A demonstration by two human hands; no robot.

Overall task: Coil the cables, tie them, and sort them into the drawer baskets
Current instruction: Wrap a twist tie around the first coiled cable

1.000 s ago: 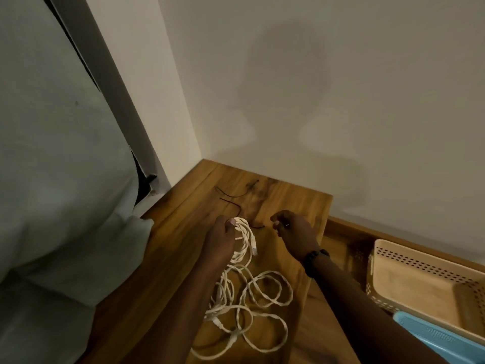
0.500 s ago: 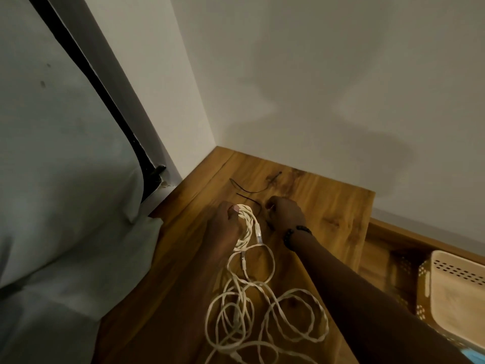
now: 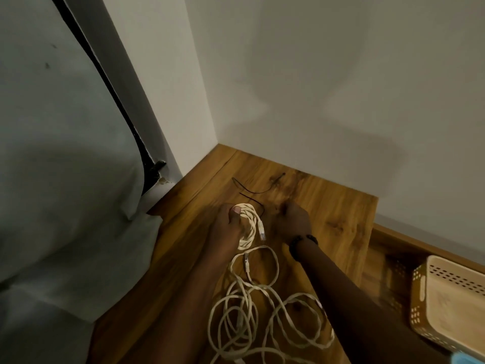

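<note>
My left hand (image 3: 227, 227) grips a small coil of white cable (image 3: 249, 224) above the wooden top (image 3: 336, 214); a plug end hangs from the coil. More white cable (image 3: 262, 311) lies in loose loops on the wood near me. My right hand (image 3: 292, 222), with a dark wristband, rests fingers-down on the wood just right of the coil, where thin black ties (image 3: 249, 191) lie. Its fingers are curled under, so I cannot see if they pinch a tie.
A beige perforated basket (image 3: 420, 292) sits in the open drawer at the lower right, with a blue edge (image 3: 469, 359) below it. Walls meet in a corner behind the wooden top. A pale cushion or bedding (image 3: 65, 206) fills the left side.
My right hand has moved forward and down onto the wood by the black ties. The left hand keeps holding the coil. The camera has shifted, showing less of the basket.
</note>
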